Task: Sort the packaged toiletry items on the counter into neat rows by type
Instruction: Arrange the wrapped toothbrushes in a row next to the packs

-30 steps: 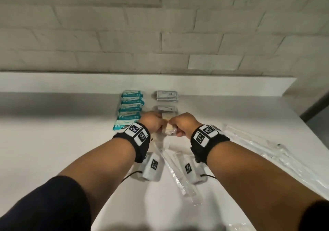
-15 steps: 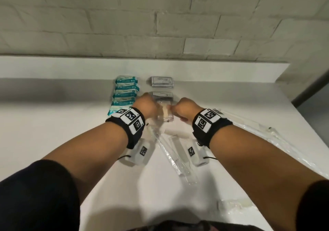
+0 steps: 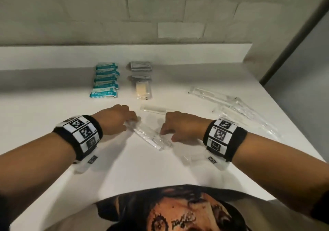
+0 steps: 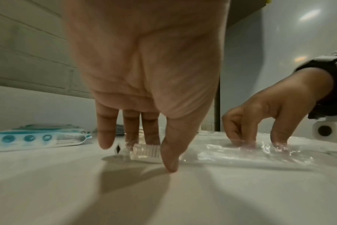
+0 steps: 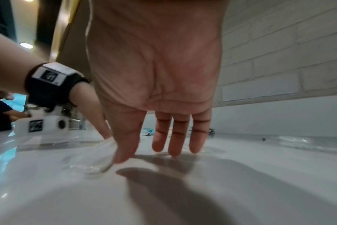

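While the white counter point(image 3: 44, 106) already carries rows of teal and grey packets, the clear-wrapped toothbrush point(image 3: 149, 136) lying near its front edge looks light and slippery, best pinched at both ends, where the left hand point(image 3: 115, 120) and right hand point(image 3: 179, 127) reach down with straight fingers touching its wrapper, not yet closed round it.

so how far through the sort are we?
Done: teal packets in one row, grey sachets plus soap packet in the next. In hand: left hand and right hand touch a wrapped toothbrush. Left: small tube and clear wrappers at right.
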Tool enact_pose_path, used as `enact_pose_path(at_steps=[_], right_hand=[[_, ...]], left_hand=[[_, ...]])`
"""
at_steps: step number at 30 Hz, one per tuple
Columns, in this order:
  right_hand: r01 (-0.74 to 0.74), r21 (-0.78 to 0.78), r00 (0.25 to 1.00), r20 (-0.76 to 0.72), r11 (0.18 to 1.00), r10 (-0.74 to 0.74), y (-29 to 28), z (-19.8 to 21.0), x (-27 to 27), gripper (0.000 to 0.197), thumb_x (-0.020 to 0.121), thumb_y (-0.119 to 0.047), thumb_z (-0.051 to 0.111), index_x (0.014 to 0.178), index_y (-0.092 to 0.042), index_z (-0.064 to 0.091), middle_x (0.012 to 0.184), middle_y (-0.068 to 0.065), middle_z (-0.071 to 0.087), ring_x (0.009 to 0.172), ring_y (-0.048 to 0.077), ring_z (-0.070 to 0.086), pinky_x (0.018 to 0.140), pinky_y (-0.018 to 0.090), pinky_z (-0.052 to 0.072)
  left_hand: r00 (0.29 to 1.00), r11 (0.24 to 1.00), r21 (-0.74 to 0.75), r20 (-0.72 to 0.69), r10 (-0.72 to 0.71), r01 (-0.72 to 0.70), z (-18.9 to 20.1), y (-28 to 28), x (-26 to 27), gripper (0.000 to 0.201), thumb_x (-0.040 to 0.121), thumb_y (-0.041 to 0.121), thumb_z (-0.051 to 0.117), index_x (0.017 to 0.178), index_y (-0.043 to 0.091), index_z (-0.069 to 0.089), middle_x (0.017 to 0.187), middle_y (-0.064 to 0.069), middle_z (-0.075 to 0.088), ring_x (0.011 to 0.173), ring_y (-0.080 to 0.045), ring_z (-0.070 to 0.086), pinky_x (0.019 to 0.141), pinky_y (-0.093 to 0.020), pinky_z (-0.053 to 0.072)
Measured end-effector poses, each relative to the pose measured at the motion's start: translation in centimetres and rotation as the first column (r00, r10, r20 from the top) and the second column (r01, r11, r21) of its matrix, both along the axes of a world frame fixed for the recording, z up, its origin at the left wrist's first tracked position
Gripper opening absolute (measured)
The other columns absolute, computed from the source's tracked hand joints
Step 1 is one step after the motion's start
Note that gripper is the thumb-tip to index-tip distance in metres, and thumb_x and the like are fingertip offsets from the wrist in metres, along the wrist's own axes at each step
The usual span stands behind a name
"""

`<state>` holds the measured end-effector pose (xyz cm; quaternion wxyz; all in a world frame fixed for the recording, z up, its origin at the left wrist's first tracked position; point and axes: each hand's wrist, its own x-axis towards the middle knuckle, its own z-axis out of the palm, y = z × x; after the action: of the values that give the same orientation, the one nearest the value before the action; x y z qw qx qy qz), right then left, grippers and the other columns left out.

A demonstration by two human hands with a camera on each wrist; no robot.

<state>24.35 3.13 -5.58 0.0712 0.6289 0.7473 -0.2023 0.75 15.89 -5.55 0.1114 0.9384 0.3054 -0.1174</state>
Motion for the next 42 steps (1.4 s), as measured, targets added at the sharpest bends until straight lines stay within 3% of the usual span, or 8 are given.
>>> enact_pose_path(at_steps=[4, 8, 12, 16, 20, 28, 34, 42], right_hand=[[0.083, 0.043, 0.996, 0.020, 0.996, -0.084, -0.4, 0.2, 0.6, 0.072, 0.086, -0.039, 0.055, 0.150, -0.028, 0.023, 0.157, -0.004, 0.020, 0.139, 0.020, 0.025, 0.109, 0.036, 0.030], [0.000, -0.111, 0.991, 0.131, 0.994, 0.015, -1.5, 1.2, 0.7, 0.066, 0.095, -0.029, 0.047, 0.153, -0.019, 0.018, 0.162, -0.008, 0.004, 0.147, 0.015, 0.011, 0.119, 0.034, 0.017], [0.230, -0.057, 0.968, -0.091, 0.972, -0.234, -3.2, 3.4, 3.7, 0.048, 0.094, -0.026, 0.055, 0.141, -0.022, 0.046, 0.152, -0.007, 0.034, 0.135, 0.016, 0.038, 0.108, 0.023, 0.028], [0.576, 0.158, 0.805, 0.065, 0.802, -0.590, -4.7, 4.0, 11.3, 0.037, 0.092, -0.028, 0.051, 0.123, -0.010, 0.058, 0.129, 0.011, 0.056, 0.117, 0.028, 0.054, 0.097, 0.033, 0.044], [0.550, 0.032, 0.808, 0.234, 0.835, -0.541, -6.9, 3.1, 13.5, 0.046, 0.082, -0.035, 0.064, 0.119, -0.008, 0.056, 0.118, 0.009, 0.062, 0.107, 0.027, 0.059, 0.091, 0.034, 0.048], [0.494, -0.057, 0.869, 0.038, 0.867, -0.493, -9.0, 3.0, 13.4, 0.034, 0.087, -0.011, 0.047, 0.121, -0.010, 0.045, 0.116, 0.008, 0.058, 0.091, 0.024, 0.053, 0.067, 0.028, 0.043], [0.731, 0.079, 0.673, 0.084, 0.678, -0.735, -9.6, 2.7, 19.9, 0.044, 0.089, -0.023, 0.050, 0.131, -0.012, 0.045, 0.126, 0.011, 0.049, 0.113, 0.031, 0.055, 0.084, 0.034, 0.044], [0.608, -0.045, 0.793, 0.088, 0.793, -0.603, -9.3, 1.3, 21.4, 0.032, 0.085, -0.018, 0.049, 0.115, -0.012, 0.056, 0.118, 0.006, 0.058, 0.105, 0.025, 0.057, 0.075, 0.026, 0.042]], left_hand=[[0.999, 0.998, 0.065, 0.035, -0.030, 0.028, -0.2, -1.7, -1.2, 0.003, 0.088, 0.031, 0.054, 0.087, 0.033, 0.054, 0.087, 0.011, 0.046, 0.088, -0.016, 0.051, 0.081, -0.034, 0.046], [0.998, 0.996, 0.088, -0.066, 0.003, 0.003, 0.2, -3.1, -1.1, 0.013, 0.082, 0.022, 0.044, 0.073, 0.032, 0.041, 0.083, 0.012, 0.048, 0.080, -0.012, 0.049, 0.076, -0.033, 0.047], [0.994, 0.998, -0.008, -0.081, 0.067, -0.068, 1.6, -4.4, -1.2, 0.012, 0.084, 0.020, 0.045, 0.075, 0.028, 0.042, 0.077, 0.009, 0.054, 0.074, -0.013, 0.049, 0.069, -0.029, 0.043], [0.989, 0.972, -0.192, 0.045, 0.143, -0.132, 2.7, -4.2, -1.7, 0.010, 0.089, 0.028, 0.051, 0.085, 0.032, 0.044, 0.075, 0.005, 0.057, 0.070, -0.016, 0.050, 0.071, -0.035, 0.045], [0.939, 0.930, -0.295, 0.195, 0.283, -0.219, 4.3, -5.0, 0.8, 0.019, 0.086, 0.035, 0.066, 0.099, 0.034, 0.051, 0.083, 0.007, 0.059, 0.076, -0.013, 0.057, 0.069, -0.031, 0.043], [0.891, 0.971, -0.061, 0.388, 0.235, -0.229, 4.5, -6.0, 16.7, 0.039, 0.086, 0.043, 0.062, 0.062, 0.020, 0.040, 0.066, 0.001, 0.047, 0.066, -0.020, 0.048, 0.055, -0.030, 0.029], [0.974, 1.000, 0.007, 0.227, 0.015, -0.017, 1.5, -4.3, 28.3, 0.032, 0.083, 0.035, 0.063, 0.089, 0.003, 0.065, 0.101, -0.018, 0.062, 0.100, -0.034, 0.058, 0.084, -0.035, 0.046], [0.985, 0.984, 0.067, 0.055, 0.163, -0.166, -1.8, -5.6, 28.7, 0.033, 0.086, 0.024, 0.053, 0.117, 0.014, 0.046, 0.114, -0.007, 0.058, 0.106, -0.030, 0.052, 0.085, -0.037, 0.040]])
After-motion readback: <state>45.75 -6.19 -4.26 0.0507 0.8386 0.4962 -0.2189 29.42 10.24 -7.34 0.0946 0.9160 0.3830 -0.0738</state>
